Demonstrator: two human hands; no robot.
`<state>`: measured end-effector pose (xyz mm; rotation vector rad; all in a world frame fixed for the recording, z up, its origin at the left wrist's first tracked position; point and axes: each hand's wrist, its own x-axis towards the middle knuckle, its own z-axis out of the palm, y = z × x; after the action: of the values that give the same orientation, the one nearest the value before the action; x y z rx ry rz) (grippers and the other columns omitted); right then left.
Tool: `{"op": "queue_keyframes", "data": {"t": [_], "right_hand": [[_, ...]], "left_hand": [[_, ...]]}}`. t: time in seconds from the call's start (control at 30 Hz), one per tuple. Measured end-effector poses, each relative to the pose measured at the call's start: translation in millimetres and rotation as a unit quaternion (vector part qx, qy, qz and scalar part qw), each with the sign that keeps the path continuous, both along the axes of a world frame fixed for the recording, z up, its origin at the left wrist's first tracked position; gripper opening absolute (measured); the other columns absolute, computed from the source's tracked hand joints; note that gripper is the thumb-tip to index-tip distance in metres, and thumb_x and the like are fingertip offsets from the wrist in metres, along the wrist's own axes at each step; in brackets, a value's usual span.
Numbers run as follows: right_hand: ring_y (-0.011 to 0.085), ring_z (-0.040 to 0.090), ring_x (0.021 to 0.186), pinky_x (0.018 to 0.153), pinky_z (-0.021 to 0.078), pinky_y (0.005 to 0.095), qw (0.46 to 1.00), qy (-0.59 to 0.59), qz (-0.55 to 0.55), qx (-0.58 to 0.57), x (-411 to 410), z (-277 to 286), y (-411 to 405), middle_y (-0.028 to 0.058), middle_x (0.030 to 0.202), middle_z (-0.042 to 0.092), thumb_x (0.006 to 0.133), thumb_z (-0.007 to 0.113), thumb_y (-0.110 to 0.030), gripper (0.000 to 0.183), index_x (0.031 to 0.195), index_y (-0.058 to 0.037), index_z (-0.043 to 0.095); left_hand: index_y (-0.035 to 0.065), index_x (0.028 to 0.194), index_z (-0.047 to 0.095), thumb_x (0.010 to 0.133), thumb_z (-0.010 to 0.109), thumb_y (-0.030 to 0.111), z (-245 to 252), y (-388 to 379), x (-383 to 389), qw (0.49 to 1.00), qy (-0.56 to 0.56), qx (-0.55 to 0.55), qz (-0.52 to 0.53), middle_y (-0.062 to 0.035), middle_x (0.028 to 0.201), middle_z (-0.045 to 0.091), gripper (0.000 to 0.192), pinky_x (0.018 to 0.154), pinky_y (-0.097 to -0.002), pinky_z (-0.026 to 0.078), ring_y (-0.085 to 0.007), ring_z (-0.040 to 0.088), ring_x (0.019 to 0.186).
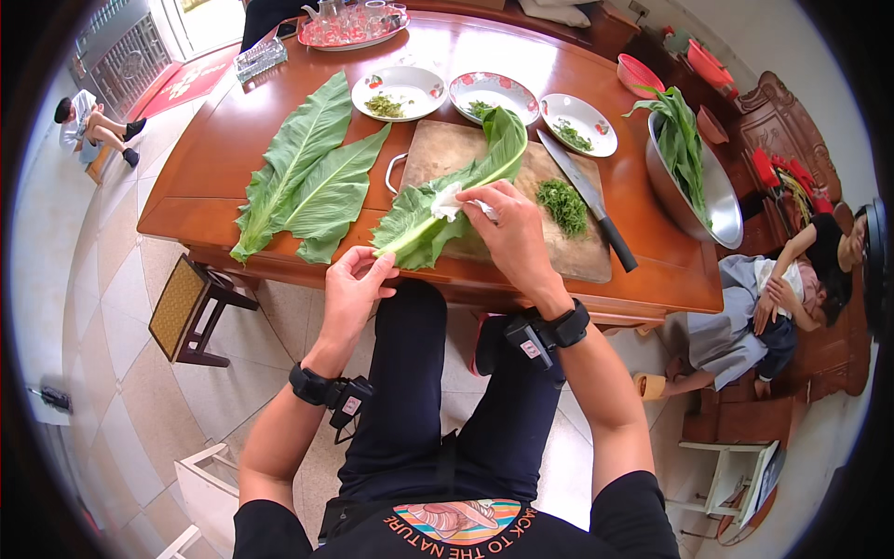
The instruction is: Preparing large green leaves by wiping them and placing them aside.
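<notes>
My left hand [357,281] pinches the stem end of a long green leaf [499,150] at the table's front edge. A crumpled white tissue [447,202] is held in my right hand [508,227] against the middle of that leaf. The leaf slants across a wooden cutting board [447,143], its tip curling up at the far side. To the right on the board lies a pile of shredded greens [563,207]. Beside it rests a kitchen knife [583,187], black handle toward me. Two more large leaves [300,168] lie flat on the table left of the board.
Three plates [412,73] with chopped greens stand behind the board. A steel basin [723,202] at right holds long leaves [677,154]. Farther back are a glass box [260,61] and a tray of glasses [356,40]. People sit at far left and right; a stool [181,307] stands at left.
</notes>
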<state>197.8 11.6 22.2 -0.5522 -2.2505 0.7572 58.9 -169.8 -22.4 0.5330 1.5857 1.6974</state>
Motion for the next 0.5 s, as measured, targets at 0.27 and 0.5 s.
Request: {"op": "queue_keyframes", "data": {"t": [0.27, 0.5], "right_hand": [[0.0302, 0.064, 0.081, 0.073, 0.0496, 0.0368, 0.996, -0.071, -0.041, -0.021, 33.2, -10.1, 18.2, 0.0139, 0.09, 0.064, 0.087, 0.064, -0.013, 0.013, 0.096, -0.0047, 0.07], [0.0099, 0.059, 0.078, 0.067, 0.0497, 0.0262, 0.952, 0.124, -0.085, -0.268, 54.2, -23.7, 37.8, 0.0036, 0.089, 0.063, 0.091, 0.056, -0.01, 0.018, 0.094, 0.0041, 0.067]], "left_hand": [[0.0029, 0.108, 0.058, 0.094, 0.065, 0.019, -10.9, -5.9, -8.2, 0.995, -0.05, 0.055, 0.061, -0.006, 0.101, 0.066, 0.023, 0.075, -0.0271, 0.056, -0.0169, 0.068, 0.091], [0.0046, 0.109, 0.057, 0.096, 0.061, 0.014, -19.1, -23.5, -21.9, 0.98, -0.112, 0.133, 0.093, -0.006, 0.108, 0.065, 0.017, 0.088, -0.0298, 0.054, -0.0147, 0.065, 0.098]]}}
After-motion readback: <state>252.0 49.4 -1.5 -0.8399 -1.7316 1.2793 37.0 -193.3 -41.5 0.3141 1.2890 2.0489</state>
